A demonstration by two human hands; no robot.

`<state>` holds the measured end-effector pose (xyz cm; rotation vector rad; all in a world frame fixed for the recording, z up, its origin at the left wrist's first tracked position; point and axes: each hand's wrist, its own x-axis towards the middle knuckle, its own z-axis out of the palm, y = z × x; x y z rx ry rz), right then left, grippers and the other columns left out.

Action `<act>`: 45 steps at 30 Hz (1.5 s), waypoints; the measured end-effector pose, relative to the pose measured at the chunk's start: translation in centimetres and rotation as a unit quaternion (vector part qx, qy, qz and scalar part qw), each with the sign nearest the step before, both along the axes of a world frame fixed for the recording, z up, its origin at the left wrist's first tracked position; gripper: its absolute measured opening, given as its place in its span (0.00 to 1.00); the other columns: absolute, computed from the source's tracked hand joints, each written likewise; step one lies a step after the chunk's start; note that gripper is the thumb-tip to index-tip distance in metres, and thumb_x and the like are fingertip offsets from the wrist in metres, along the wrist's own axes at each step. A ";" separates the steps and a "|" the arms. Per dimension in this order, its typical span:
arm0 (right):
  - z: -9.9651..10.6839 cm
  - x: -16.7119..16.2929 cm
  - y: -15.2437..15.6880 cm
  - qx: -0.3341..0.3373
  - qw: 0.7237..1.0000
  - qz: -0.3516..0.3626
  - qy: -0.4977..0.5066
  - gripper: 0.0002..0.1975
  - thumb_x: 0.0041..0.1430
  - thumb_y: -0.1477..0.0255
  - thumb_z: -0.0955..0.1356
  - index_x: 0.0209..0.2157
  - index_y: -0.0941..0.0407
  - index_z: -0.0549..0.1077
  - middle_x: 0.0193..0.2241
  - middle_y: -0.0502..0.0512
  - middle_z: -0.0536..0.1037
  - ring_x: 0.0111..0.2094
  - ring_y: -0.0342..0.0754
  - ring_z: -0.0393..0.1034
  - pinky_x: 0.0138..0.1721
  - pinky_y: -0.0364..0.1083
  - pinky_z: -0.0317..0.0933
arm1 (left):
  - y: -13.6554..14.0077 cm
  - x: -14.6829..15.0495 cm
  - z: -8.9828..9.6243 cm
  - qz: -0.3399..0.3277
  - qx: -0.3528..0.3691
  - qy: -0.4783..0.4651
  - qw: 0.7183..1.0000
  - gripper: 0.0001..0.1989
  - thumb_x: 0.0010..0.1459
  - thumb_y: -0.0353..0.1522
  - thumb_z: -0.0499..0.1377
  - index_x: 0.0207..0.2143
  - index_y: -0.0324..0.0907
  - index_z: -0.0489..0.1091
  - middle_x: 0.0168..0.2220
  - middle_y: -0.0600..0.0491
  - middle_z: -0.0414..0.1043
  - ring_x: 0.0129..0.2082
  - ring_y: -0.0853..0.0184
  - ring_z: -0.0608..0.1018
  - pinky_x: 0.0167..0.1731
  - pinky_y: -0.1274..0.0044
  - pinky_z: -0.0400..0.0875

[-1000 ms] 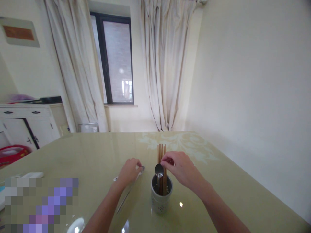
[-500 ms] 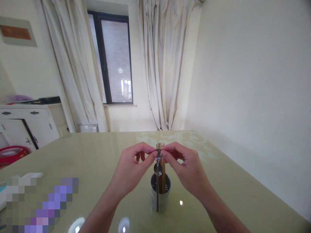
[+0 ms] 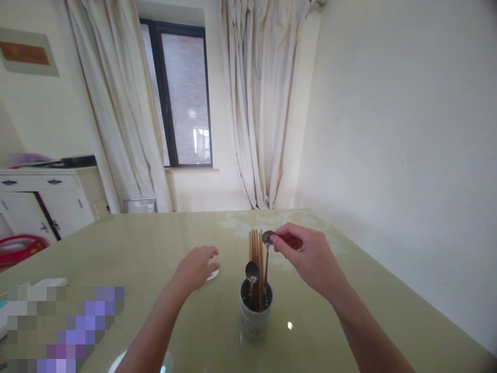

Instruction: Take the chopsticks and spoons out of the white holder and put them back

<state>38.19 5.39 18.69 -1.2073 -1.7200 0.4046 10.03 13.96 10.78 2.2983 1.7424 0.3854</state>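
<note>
My right hand [image 3: 303, 246] pinches a metal spoon [image 3: 267, 238] by its bowl between thumb and fingers. The spoon's handle points down into a pale, patterned utensil holder [image 3: 256, 322], its lower end hidden inside. Several wooden chopsticks [image 3: 255, 248] stand in the same holder, along with a second metal spoon [image 3: 252, 271], bowl upward. To the left of the holder, my left hand [image 3: 197, 267] hovers over the table with its fingers apart and holds nothing. Part of a small white round shape [image 3: 213, 274] shows beneath its fingers; whether it is an object or a reflection I cannot tell.
The holder stands on a glossy greenish table [image 3: 310, 342] that meets a white wall [image 3: 407, 155] at the right. A blurred, pixelated patch [image 3: 70, 331] covers things at the lower left. Beyond the table are a white cabinet [image 3: 66, 202] and curtains [image 3: 267, 103].
My left hand has let go of the spoon and moved left and down. My right hand has brought the spoon right, and its handle now dips into the holder instead of hanging in front.
</note>
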 end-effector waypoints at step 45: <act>1.1 -1.7 -1.7 -0.048 0.992 0.114 0.008 0.09 0.66 0.63 0.71 0.40 0.54 0.81 0.31 0.50 0.83 0.31 0.45 0.75 0.29 0.41 0.63 | -8.6 7.8 6.4 -0.165 0.204 -0.381 0.887 0.10 0.65 0.38 0.64 0.47 0.48 0.73 0.42 0.54 0.76 0.37 0.69 0.80 0.36 0.77 0.81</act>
